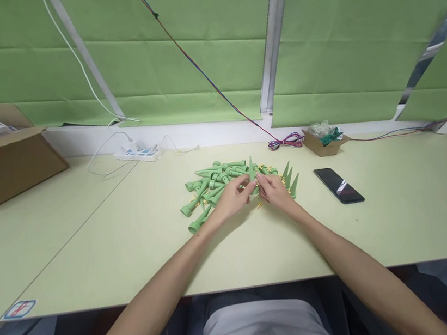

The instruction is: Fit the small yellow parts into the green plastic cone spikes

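A green plastic watering spike (251, 170) stands point up between my two hands. My left hand (236, 194) is closed on it, thumb and fingers around its lower part. Fingers of my right hand (273, 189) are pinched together against the spike's right side; whatever they grip there is too small to make out. A heap of similar green spikes (217, 179) lies behind and left of my hands. More spikes (291, 178) stand with their points up to the right. Small yellow pieces (259, 205) are scattered among the spikes and just below my hands.
A black phone (338, 185) lies to the right. Behind it are a small cardboard box (325, 146) with plastic bags and a coiled cable (286, 141). A power strip (139, 154) sits at the back left, near a large cardboard box (9, 168). The table's front edge (259, 284) is close to my body.
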Demonstrator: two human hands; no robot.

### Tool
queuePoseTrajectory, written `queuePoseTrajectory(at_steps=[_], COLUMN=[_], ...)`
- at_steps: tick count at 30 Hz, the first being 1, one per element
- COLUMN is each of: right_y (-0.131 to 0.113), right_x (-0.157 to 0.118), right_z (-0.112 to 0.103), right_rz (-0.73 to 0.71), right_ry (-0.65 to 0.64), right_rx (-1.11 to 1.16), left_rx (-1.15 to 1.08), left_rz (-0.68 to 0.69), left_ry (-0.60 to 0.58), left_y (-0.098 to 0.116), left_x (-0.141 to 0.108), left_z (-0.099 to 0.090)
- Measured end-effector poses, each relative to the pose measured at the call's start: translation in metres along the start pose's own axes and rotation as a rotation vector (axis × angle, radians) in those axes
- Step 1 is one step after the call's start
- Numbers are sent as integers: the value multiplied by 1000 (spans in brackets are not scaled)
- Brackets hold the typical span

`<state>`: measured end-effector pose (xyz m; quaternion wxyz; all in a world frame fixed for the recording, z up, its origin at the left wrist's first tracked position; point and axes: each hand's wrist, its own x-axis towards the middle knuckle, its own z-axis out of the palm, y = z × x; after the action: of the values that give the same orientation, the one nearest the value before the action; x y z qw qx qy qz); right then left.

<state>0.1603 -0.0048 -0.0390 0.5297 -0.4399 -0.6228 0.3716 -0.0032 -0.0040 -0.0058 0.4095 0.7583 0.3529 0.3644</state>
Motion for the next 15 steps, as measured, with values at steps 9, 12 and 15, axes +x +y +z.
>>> queuePoseTrajectory(at_steps=[9,12,15], right_y=[-3,-1,-3], right_x=[4,5,4], right_z=[-4,-3,-2], right_rz=[99,103,93], right_ry=[-80,-59,-4], right_rx=[126,112,83], left_rx=[319,355,383], left_rz=[284,292,254], left_ry=[138,140,158], left_y=[-16,-18,-17], left_x=[1,0,-1], left_z=[4,5,6])
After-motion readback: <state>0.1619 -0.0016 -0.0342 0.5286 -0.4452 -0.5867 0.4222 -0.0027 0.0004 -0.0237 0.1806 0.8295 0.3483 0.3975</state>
